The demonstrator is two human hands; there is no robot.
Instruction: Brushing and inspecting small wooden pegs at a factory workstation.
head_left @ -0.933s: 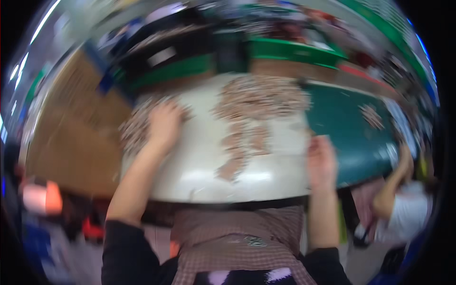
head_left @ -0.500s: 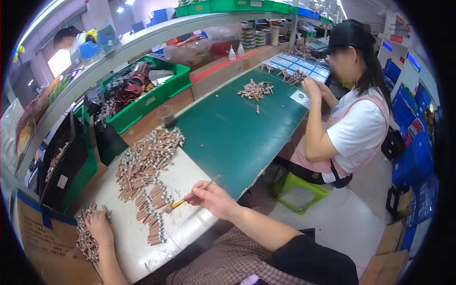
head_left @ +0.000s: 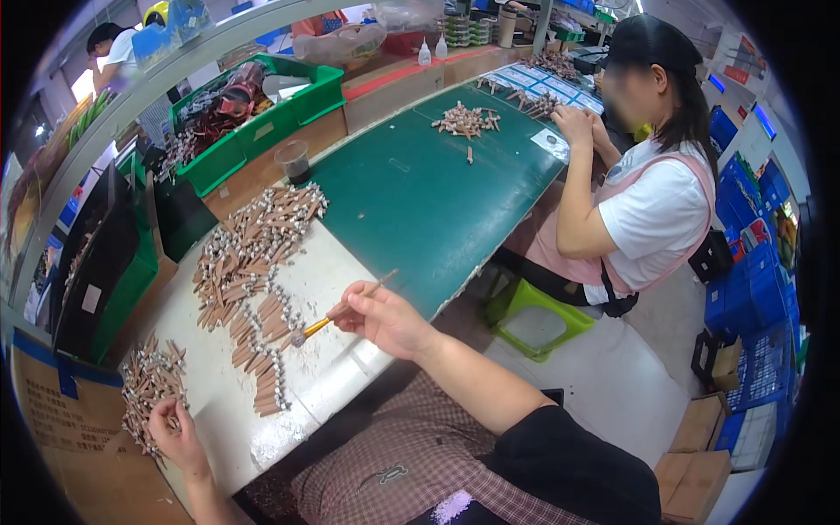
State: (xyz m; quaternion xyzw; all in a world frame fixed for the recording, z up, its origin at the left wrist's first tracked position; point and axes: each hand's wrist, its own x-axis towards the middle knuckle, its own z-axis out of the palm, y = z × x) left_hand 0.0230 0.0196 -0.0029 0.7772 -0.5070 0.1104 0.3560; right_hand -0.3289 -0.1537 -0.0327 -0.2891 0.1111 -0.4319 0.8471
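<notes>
My right hand (head_left: 385,319) is closed around a paintbrush (head_left: 317,327) with a brownish handle and a gold ferrule. Its bristles point left, at the edge of a row of small brown sticks with whitish tips (head_left: 269,398). Behind that row lies a large heap of the same sticks (head_left: 254,236) on the white tabletop (head_left: 328,372). My left hand (head_left: 181,442) is at the near end of a second stick pile (head_left: 153,381) by the table's left edge. Its fingers are bent but apart, and I see nothing between them.
A clear cup with dark contents (head_left: 293,162) stands behind the heap. Green bins (head_left: 236,162) and a cardboard box (head_left: 74,437) line the left. Across the green mat (head_left: 402,206), a co-worker (head_left: 643,206) sits beside more sticks (head_left: 466,120).
My left hand has lifted off the left pile and drawn back toward me, its fingers now visible. My right hand still holds the brush by the row. The view has shifted slightly.
</notes>
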